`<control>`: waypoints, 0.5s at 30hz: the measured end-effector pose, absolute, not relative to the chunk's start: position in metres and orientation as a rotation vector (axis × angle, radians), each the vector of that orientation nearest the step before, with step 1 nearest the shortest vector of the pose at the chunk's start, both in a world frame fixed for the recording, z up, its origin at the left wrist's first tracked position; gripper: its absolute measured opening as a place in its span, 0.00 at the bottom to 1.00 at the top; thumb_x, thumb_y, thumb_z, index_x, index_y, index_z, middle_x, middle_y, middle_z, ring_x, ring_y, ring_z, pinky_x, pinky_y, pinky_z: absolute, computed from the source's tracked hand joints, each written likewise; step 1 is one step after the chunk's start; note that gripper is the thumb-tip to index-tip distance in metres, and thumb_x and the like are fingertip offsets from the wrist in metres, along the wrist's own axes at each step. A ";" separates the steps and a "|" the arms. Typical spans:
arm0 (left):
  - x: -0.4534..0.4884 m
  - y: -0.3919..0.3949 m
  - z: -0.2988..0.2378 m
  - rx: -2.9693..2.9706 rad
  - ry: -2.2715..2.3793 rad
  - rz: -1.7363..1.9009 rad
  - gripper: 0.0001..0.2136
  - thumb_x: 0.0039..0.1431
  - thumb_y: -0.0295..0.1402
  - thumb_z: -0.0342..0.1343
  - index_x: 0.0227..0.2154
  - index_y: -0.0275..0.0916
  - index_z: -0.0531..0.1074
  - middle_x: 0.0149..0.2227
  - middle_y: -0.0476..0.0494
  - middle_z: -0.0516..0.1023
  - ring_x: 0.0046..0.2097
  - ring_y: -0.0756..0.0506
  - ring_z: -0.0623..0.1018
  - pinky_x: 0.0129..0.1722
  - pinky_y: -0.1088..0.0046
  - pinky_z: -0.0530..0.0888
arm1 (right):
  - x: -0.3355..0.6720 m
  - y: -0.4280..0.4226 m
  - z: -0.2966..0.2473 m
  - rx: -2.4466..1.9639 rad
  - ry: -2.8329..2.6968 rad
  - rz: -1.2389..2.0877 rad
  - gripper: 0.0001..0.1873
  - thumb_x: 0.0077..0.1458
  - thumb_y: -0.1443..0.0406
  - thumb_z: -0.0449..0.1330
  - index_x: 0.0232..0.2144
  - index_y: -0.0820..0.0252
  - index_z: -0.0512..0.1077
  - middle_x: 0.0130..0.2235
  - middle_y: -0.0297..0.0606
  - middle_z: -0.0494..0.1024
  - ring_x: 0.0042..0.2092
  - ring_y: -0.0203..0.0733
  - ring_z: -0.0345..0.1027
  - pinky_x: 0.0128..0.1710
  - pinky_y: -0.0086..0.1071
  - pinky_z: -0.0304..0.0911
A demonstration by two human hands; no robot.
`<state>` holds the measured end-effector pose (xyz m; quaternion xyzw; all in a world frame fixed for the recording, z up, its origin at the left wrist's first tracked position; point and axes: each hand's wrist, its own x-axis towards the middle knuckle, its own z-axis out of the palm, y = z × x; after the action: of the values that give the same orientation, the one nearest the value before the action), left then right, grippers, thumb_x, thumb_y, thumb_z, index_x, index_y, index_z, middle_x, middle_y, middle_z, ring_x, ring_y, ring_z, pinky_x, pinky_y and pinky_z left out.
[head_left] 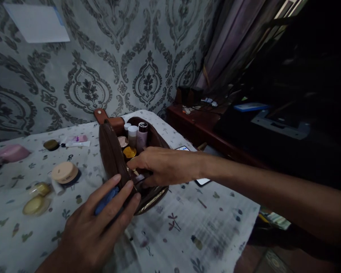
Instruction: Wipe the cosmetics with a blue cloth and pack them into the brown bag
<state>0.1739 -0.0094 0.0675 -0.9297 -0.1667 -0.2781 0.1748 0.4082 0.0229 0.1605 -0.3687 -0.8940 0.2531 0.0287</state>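
A brown makeup bag [112, 151] stands unzipped on the patterned cloth. Inside it are a purple bottle with a dark cap [142, 135], a white-capped bottle [132, 136], a smaller white-capped item [127, 127], a yellow-orange round jar [130, 152] and a pale pink round item [122, 141]. My right hand [165, 165] reaches into the bag's front part, fingers bent around something small and whitish that I cannot make out; its fingertips are partly hidden. My left hand [93, 223] lies with spread fingers against the bag's near left side, over something blue [107, 200].
On the cloth [182, 235] lie a beige-lidded jar [64, 172], gold-topped items [36, 204], a white tube [77, 144], a dark round lid [51, 145] and a pink item [14, 152]. A phone [203, 182] is partly behind my right wrist. A patterned wall [147, 79] rises behind.
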 end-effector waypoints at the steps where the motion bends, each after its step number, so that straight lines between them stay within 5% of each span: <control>1: 0.174 -0.010 0.068 -2.639 -0.488 -0.778 0.23 0.63 0.21 0.48 0.60 0.40 0.67 0.59 0.41 0.73 0.67 0.35 0.62 0.48 0.61 0.77 | 0.408 0.022 0.160 -1.141 -2.791 0.762 0.12 0.51 0.78 0.60 0.38 0.65 0.75 0.29 0.30 0.75 0.30 0.32 0.65 0.29 0.26 0.53; 8: 0.174 -0.006 0.065 -2.609 -0.420 -0.795 0.22 0.64 0.23 0.46 0.59 0.39 0.67 0.59 0.40 0.73 0.67 0.34 0.61 0.46 0.64 0.78 | 0.403 0.016 0.152 -1.187 -3.022 0.407 0.08 0.49 0.77 0.58 0.28 0.66 0.76 0.28 0.39 0.78 0.25 0.34 0.62 0.24 0.30 0.46; 15: 0.176 -0.008 0.066 -2.614 -0.467 -0.813 0.22 0.64 0.21 0.47 0.58 0.40 0.69 0.58 0.41 0.74 0.67 0.36 0.63 0.52 0.63 0.75 | 0.406 0.016 0.153 -1.211 -3.034 0.466 0.08 0.50 0.76 0.58 0.32 0.67 0.77 0.29 0.40 0.79 0.27 0.35 0.66 0.25 0.30 0.48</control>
<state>0.1760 -0.0082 0.0660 -0.9257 -0.1655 -0.2878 0.1812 0.4057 0.0161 0.1527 -0.3658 -0.9166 0.1408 -0.0789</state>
